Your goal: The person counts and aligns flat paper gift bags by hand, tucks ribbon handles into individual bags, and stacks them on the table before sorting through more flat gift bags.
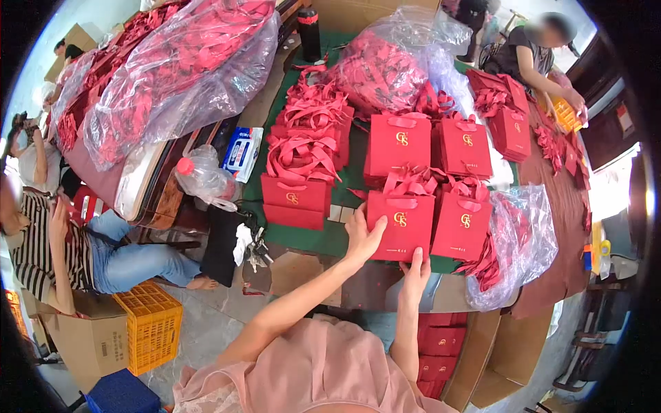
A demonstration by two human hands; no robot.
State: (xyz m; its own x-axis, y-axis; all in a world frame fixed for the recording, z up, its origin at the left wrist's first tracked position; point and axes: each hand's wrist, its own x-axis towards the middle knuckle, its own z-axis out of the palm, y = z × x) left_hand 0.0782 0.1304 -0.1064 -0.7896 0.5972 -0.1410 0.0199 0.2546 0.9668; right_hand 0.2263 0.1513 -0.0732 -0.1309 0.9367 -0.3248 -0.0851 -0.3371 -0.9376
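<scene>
Both of my hands are at a red gift bag (401, 230) with gold lettering and a ribbon, at the front of a stack near the table's edge. My left hand (365, 236) grips the bag's left side, thumb on its front and fingers behind. My right hand (414, 270) holds the bottom edge, with the thumb in front. Beside it on the right stands another stack of red bags (460, 224). Behind are two more stacks, one of them the back left stack (399, 148). Farther left lies a row of red bags (295, 199) topped with loops of ribbon.
Plastic sacks of red bags (186, 69) lie at the left and back. A clear bag (520, 241) is at the right. A bottle (203, 172), keys (258, 251) and a black flask (309, 34) are on the left. Cartons (506, 351) stand below. Other people sit nearby.
</scene>
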